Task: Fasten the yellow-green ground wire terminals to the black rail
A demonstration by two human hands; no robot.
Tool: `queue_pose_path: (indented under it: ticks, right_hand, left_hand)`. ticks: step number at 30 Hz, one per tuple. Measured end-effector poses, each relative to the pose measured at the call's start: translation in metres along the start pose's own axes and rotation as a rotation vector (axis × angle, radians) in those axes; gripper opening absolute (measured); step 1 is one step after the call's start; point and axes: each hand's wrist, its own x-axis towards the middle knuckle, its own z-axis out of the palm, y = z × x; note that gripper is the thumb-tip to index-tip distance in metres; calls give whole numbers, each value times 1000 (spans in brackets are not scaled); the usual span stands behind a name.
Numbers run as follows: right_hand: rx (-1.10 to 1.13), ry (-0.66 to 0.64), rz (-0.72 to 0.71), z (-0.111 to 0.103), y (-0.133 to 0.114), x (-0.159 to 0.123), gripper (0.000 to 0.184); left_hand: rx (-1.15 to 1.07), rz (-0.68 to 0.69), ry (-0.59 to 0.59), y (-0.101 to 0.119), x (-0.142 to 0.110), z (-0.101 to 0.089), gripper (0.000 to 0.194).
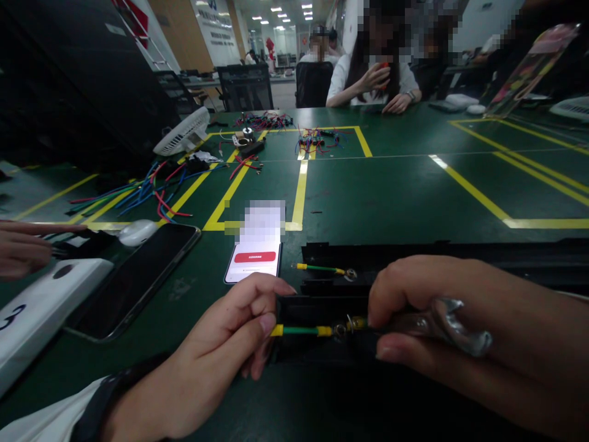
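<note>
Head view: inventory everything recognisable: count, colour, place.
Table: one, green, throughout
Tape: several strips, yellow, on table
Rails: two, black, front right
Short wires: two, green with yellow ends, at rails
Wrench: one, silver, front right
Lit phone: one, white screen, centre
Dark phone: one, black, left
Box: one, white, left edge
Loose wires: many, multicoloured, left and far
Fan: at least one, white, far left
Chairs: several, black, background
People: several, partly hidden, background
Co-worker's hand: one, bare, left edge
Left hand: one, bare, at nearer wire
Right hand: one, bare, holding wrench
</note>
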Motion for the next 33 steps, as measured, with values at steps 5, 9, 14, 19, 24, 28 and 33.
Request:
queue_pose_path:
  ticks: [5, 9, 14, 19, 24, 28, 33]
  right_hand:
    - [-25, 6, -90, 7, 8, 0, 10]
    - [-36, 38, -112, 10, 10, -1, 12]
    - [-68, 65, -140, 13, 12, -1, 12]
    - [-106, -6, -111, 10, 7, -2, 2]
    - [-104, -26, -30, 8, 3, -4, 5]
    - [-45, -39, -24, 6, 4, -6, 7]
    - [42, -60, -83, 7, 9, -4, 7]
  left_hand:
    - [11, -1, -9, 0, 1, -1, 23]
    - [1, -19, 4, 0, 1, 0, 23]
    - [8, -15, 13, -2, -1, 0, 23]
    - [13, -4, 11, -1, -1, 0, 22]
    - [11, -9, 8, 0, 1, 1, 23]
    - [21, -16, 7, 0, -1, 0, 23]
    - [5, -15, -8, -1, -1, 0, 23]
